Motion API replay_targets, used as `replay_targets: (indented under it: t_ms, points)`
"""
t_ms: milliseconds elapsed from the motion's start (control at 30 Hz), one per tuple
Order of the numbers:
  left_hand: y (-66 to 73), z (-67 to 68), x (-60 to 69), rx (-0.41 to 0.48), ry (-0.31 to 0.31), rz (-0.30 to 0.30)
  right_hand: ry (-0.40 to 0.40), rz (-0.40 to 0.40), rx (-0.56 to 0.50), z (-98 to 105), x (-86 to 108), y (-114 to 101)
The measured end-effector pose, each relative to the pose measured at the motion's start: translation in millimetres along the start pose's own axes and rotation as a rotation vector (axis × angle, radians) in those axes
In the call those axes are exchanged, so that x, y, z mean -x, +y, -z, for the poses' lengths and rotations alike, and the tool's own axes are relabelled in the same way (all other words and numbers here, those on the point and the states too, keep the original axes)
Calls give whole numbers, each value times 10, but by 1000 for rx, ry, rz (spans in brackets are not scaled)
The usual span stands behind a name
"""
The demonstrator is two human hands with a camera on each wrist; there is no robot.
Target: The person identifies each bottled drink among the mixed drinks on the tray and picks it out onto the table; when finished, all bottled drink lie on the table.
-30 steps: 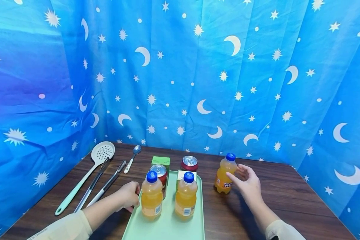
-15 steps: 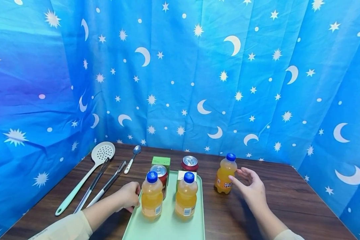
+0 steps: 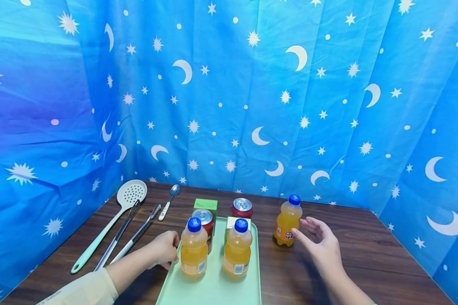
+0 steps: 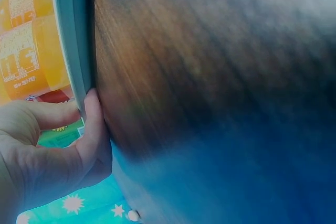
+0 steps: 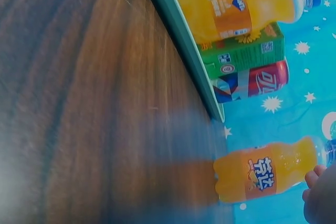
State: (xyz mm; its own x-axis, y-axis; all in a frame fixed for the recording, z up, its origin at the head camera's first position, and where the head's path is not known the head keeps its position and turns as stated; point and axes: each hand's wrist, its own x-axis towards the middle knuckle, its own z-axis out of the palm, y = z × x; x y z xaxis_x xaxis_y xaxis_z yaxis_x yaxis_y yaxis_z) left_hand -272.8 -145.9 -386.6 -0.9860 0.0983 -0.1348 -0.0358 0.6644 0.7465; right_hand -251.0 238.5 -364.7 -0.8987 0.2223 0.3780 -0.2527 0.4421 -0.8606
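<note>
My left hand (image 3: 164, 249) pinches the left rim of a pale green tray (image 3: 213, 292), thumb inside and fingers outside in the left wrist view. Two orange soda bottles (image 3: 194, 254) with blue caps stand upright at the front of it. Behind them are a red soda can (image 3: 203, 217), a green drink carton (image 3: 206, 205) and another can (image 3: 241, 206), partly hidden. A third orange soda bottle (image 3: 286, 222) stands on the table, right of the tray. Beside it is my right hand (image 3: 324, 245), fingers spread and relaxed; its thumb tip overlaps the bottle's edge, contact unclear.
On the left of the dark wooden table (image 3: 378, 258) lie a skimmer (image 3: 110, 226), tongs (image 3: 135, 235) and a spoon (image 3: 169, 202). A blue curtain (image 3: 229, 93) with moons and stars hangs along the back and sides.
My right hand has drawn back a little to the right from the third bottle, its fingers spread. The left hand and the tray have stayed in place.
</note>
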Motion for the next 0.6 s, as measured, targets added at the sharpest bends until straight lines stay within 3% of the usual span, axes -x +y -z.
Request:
replay_targets:
  t_ms: [400, 600]
  points:
    - [-24, -6, -7, 9, -2, -5, -26, -10, 9, -21, 165, -83]
    - [-12, 2, -10, 11, -6, -7, -41, 52, -46, -47, 244, -133]
